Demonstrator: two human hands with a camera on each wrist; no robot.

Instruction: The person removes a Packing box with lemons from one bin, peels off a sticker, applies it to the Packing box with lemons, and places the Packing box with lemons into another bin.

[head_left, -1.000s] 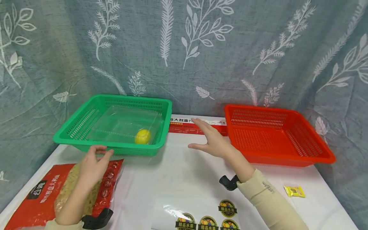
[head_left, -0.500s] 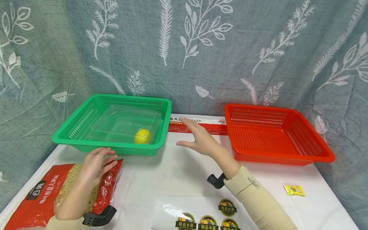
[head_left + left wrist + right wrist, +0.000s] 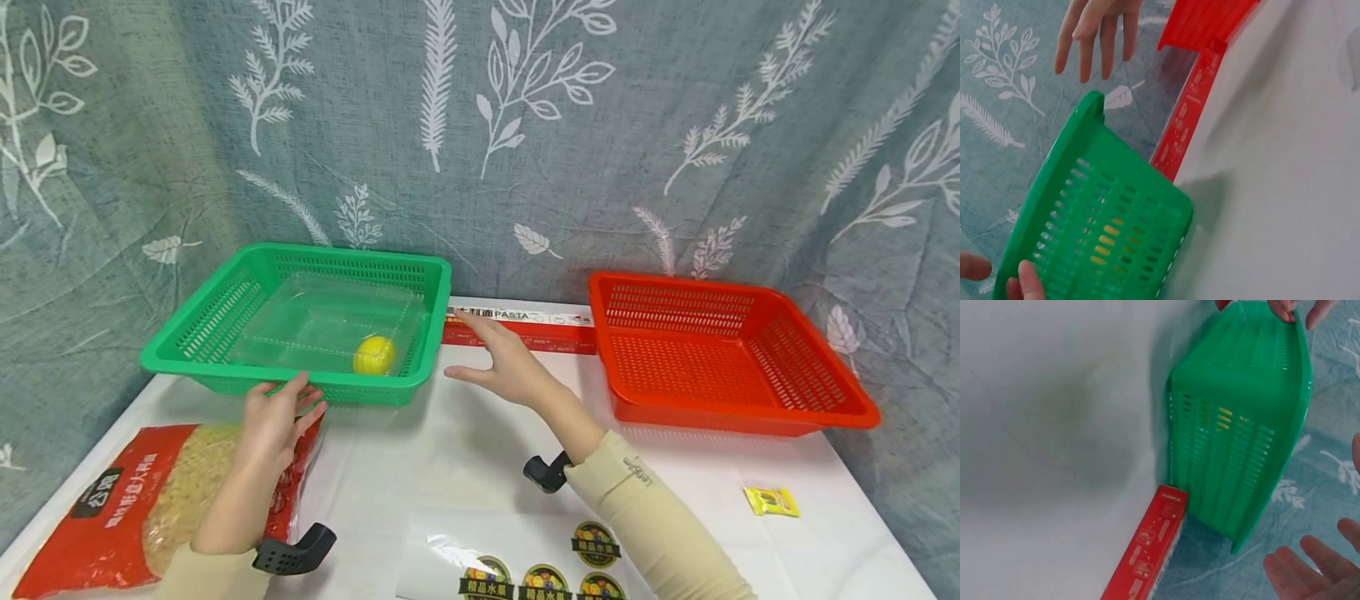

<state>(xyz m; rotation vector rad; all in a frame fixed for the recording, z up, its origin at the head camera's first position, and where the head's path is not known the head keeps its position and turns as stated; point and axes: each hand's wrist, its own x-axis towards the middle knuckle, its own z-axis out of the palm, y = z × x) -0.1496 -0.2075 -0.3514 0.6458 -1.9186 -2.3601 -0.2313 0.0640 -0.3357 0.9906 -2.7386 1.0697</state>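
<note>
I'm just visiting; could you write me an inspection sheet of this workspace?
Surface: white table, sticker sheet at the near edge.
Job's things: green basket holding a clear plastic box and a yellow round thing.
Clutter: pasta bag at left, red-and-white box between the baskets, red basket and small yellow packet at right.
Hands: left hand at the green basket's front rim, grip unclear; right hand held open, apart from the basket.
Cables: nothing seen.
Surroundings: grey-green curtain with white leaf patterns.

A curtained tabletop setup: leaf-print cloth (image 3: 465,200) hangs behind a white table (image 3: 442,467).
</note>
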